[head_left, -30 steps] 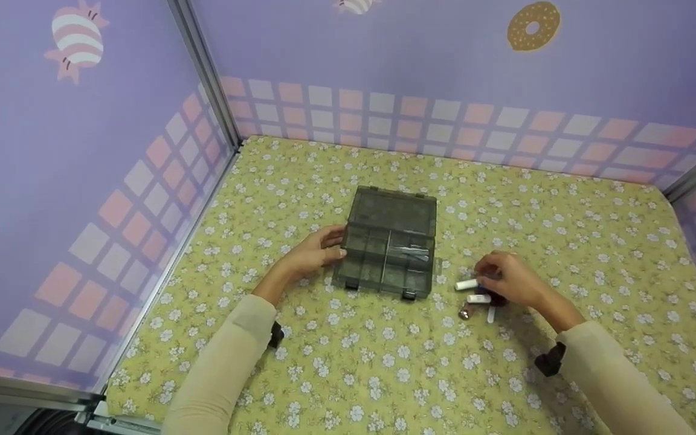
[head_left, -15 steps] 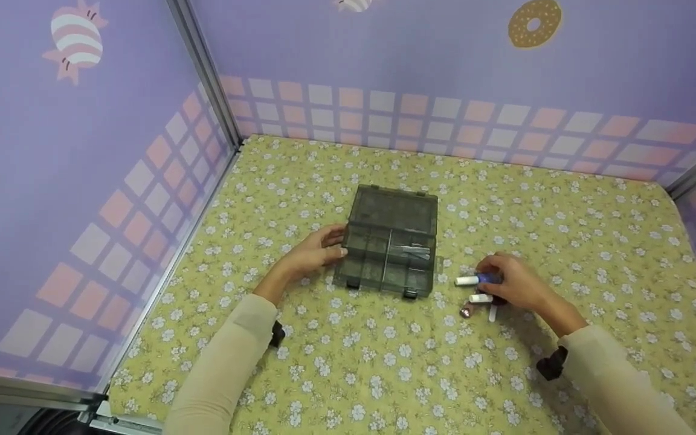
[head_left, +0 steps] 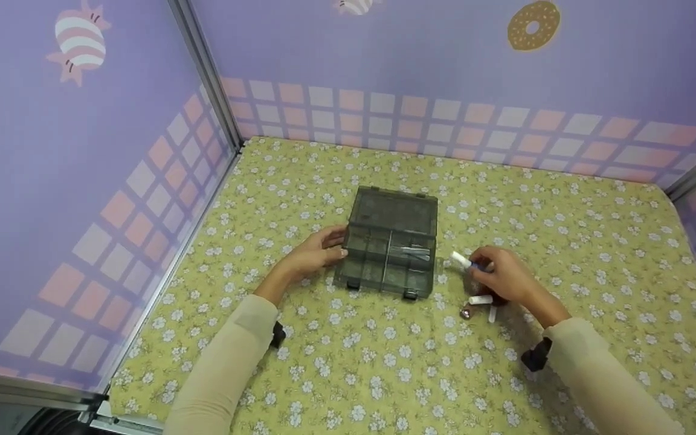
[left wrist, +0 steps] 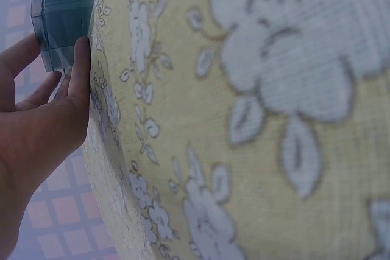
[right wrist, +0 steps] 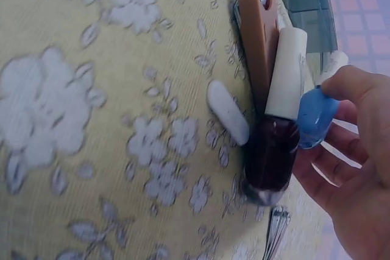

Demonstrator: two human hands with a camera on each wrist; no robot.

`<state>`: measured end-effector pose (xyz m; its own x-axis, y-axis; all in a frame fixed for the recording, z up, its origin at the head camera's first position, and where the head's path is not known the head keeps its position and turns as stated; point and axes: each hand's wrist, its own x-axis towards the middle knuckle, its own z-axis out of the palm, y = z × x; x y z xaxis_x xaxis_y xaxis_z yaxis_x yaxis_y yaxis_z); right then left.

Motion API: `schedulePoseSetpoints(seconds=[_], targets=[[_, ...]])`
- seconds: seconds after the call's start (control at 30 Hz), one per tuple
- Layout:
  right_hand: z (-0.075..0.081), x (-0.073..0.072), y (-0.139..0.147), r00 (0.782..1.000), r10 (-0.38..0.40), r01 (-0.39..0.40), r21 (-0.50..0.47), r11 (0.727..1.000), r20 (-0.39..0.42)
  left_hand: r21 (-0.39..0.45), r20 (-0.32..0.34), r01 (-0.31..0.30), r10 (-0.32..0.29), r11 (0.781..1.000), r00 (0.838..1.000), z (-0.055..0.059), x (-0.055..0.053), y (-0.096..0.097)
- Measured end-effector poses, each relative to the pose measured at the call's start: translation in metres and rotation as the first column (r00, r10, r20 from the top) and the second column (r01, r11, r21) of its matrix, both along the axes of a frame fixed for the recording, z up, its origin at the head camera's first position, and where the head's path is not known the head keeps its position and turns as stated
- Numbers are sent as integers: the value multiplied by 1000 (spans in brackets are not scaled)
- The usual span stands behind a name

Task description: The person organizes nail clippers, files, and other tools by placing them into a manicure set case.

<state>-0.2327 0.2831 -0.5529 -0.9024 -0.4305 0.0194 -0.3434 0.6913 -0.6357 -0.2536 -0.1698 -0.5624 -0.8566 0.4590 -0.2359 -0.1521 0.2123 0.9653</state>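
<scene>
A blue nail polish bottle (right wrist: 317, 117) with a white cap is pinched in my right hand (head_left: 504, 278), raised off the cloth. Under that hand lies a dark red nail polish bottle (right wrist: 271, 156), also white-capped. Against it lie brown nail clippers (right wrist: 257, 41) and a small white oblong piece (right wrist: 228, 112). My left hand (head_left: 315, 254) holds the left side of a dark see-through compartment box (head_left: 384, 281), thumb on one side and fingers on the other. The box's lid (head_left: 394, 210) is laid back. Some clear slender pieces (head_left: 411, 252) lie in a right-hand compartment.
A slim metal tool (right wrist: 277, 229) lies near the dark red bottle, partly out of view. Yellow flowered cloth (head_left: 378, 362) covers the table. Purple patterned walls (head_left: 384, 54) stand behind and at the sides.
My right hand has lifted the blue nail polish bottle from beside the dark red one and moved it slightly up and left, its cap tilting upward. My left hand and the box stay put.
</scene>
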Motion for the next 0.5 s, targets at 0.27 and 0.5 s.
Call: schedulePoseSetpoints(seconds=[0.27,0.5], targets=[[13,-1,-28,999,-15,13,-85,996,-32,-12,1,0,0,1000,1000,0,2,0],[27,-3,-62,993,81,-89,-103,991,-85,-13,-9,1,-1,1000,1000,1,0,0]])
